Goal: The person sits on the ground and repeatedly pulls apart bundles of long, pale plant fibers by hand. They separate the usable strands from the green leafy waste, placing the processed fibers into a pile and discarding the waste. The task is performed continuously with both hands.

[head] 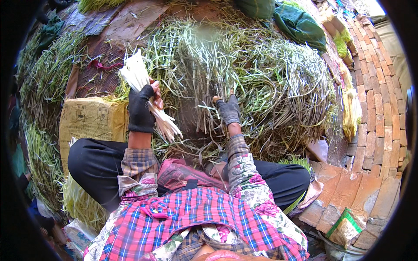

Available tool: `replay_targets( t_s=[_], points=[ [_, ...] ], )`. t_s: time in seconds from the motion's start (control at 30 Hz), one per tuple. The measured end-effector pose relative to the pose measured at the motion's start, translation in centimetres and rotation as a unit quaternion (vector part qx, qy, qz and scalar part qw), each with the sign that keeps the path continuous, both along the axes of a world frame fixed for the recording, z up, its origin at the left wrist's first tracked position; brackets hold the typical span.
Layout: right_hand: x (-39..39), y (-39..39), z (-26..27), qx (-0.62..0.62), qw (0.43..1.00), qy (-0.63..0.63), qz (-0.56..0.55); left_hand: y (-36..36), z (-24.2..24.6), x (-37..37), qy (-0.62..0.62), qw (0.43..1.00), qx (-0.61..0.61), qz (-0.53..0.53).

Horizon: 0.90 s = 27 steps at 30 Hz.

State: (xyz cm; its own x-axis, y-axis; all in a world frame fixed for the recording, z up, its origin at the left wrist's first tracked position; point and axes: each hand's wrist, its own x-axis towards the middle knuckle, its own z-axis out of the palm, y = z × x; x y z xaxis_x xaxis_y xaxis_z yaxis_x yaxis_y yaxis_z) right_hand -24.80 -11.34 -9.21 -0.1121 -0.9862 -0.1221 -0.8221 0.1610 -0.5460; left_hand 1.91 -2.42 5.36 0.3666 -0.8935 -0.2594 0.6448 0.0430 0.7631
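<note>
In my left hand (143, 102), which wears a black fingerless glove, is a bundle of pale stalks (134, 70), likely blanched chives. Its white ends fan out below my fist, and the bundle slants up to the left. My right hand (228, 107), in a grey fingerless glove, reaches into a large heap of loose green and brown leafy stalks (281, 88). Thumb and forefinger are spread at the heap's near face; the other fingers are mostly hidden. One short pale stalk (208, 107) lies by the thumb.
A yellow printed sack (93, 114) lies beside my left knee, with pale stalks (81, 202) below it. More stalks (42, 81) are heaped at far left. Dark green sacks (300, 26) stand behind the heap. Brick paving (375, 114) and a yellow bundle (350, 109) are at right.
</note>
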Motion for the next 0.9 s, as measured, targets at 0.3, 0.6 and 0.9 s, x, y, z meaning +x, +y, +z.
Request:
replay_targets(
  t_s=[0.3, 0.6, 0.9],
  points=[
    [4.9, -0.7, 0.3, 0.093, 0.983, 0.157, 0.018, -0.3, -0.1, -0.6, -0.019, 1.0, 0.004, -0.006],
    [-11.0, 1.2, -5.2, 0.025, 0.851, -0.486, -0.199, 0.7, 1.1, 0.1, -0.008, 1.0, -0.012, 0.014],
    [-13.2, 3.5, -10.7, 0.149, 0.711, -0.611, -0.313, 1.0, 0.8, 0.0, -0.012, 1.0, -0.012, 0.018]
  ],
)
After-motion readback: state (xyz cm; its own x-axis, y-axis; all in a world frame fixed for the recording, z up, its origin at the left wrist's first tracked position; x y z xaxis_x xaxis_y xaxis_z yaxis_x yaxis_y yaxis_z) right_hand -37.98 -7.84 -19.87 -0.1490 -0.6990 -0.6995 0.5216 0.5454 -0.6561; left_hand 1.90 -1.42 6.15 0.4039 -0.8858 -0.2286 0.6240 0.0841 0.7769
